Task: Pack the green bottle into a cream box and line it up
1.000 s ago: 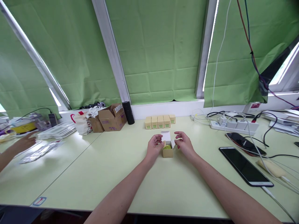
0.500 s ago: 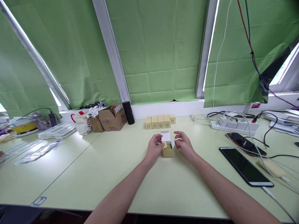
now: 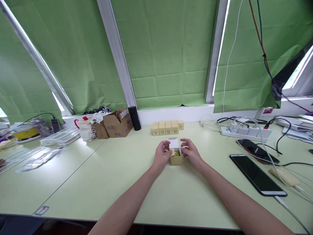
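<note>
Well, in the head view, the open box (image 3: 175, 161) sits on the table (image 3: 117, 186), its lid (image 3: 173, 141) up at the back and a green thing (image 3: 177, 154) inside. The left hand (image 3: 161, 152) and the right hand (image 3: 191, 151) are apart, fingers bent, one on each side of the box; I can't tell if either one pinches it. A thumb pressing too hard could crease or rip the left flap (image 3: 173, 151). If one hand pushes more than the other, the box could slide or tip. A hard shove back could bump the small boxes (image 3: 165, 128) behind it. The table's near edge is well apart from the box. The phone (image 3: 258, 174) lies well to its right, so there's more room to move on its left.
</note>
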Motion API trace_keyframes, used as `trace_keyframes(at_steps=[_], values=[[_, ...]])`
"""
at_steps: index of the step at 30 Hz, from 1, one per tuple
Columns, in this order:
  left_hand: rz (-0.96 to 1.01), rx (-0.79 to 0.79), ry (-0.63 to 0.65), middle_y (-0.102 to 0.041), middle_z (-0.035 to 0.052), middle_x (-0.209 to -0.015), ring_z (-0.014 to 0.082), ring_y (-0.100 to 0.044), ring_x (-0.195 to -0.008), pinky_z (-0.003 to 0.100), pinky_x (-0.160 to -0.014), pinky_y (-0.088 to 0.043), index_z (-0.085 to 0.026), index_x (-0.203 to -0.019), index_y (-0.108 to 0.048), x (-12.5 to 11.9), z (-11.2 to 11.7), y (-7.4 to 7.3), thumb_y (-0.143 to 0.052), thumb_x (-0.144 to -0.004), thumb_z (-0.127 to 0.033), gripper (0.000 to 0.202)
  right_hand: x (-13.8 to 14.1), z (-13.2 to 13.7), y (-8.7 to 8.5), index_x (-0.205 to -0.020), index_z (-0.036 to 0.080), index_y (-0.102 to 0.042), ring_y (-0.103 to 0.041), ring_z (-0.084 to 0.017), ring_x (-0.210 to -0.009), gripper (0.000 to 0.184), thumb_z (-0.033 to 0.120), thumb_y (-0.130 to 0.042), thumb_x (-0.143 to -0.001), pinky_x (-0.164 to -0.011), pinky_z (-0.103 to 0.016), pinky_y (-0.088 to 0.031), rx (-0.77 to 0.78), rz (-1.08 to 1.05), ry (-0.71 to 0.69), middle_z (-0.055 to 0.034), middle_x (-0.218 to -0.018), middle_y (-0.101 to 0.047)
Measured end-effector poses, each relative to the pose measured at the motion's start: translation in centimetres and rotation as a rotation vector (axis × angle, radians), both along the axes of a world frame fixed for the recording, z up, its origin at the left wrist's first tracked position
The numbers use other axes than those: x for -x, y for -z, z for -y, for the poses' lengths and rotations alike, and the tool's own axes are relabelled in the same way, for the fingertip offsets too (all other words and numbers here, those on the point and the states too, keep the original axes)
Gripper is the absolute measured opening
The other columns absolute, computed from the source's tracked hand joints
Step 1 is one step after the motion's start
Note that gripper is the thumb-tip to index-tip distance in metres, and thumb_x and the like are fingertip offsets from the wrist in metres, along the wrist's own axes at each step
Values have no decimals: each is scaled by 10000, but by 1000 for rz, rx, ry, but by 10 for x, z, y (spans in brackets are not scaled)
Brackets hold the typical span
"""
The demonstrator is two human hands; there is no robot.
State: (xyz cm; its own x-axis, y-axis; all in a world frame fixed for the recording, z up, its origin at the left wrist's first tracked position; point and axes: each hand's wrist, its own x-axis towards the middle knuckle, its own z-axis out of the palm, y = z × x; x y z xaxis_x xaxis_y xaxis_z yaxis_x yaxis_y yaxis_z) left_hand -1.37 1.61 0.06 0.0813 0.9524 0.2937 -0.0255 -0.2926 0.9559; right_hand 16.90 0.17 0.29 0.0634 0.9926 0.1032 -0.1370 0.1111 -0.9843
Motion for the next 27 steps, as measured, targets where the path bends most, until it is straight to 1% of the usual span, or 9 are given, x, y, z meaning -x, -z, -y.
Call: trace_keyframes(at_steps=[6,14,21,27], values=[[-7,-2,-12,-686,49,-1013,178,-634,-909,314,-834,-448,-205,-1075,-649,-1,-2,2,-787,-706,-201,394,2,-3,6,-1175,279,-587,-525,-133,-701,582,405,-754,-632,-584,-291,-399,4,29,3,14,-995,-534],[-21,-9,-12,-687,44,-1006,174,-630,-902,318,-843,-447,-207,-1074,-649,0,0,-1,-781,-703,-195,394,5,-2,8,-1210,277,-565,-507,-134,-725,621,465,-769,-654,-577,-280,-375,14,95,4,4,-1024,-528],[-10,-7,-8,-680,41,-993,174,-622,-895,314,-837,-435,-207,-1075,-642,-1,0,-1,-789,-693,-215,409,6,-1,6,-1216,275,-565,-524,-146,-732,633,475,-774,-653,-600,-295,-398,8,129,13,-3,-1015,-555],[-6,-10,-7,-683,44,-1003,177,-626,-910,319,-854,-447,-209,-1069,-642,-2,-1,1,-797,-704,-214,396,5,0,5,-1229,267,-566,-547,-157,-758,626,452,-757,-663,-660,-318,-435,3,152,17,-13,-1029,-565]])
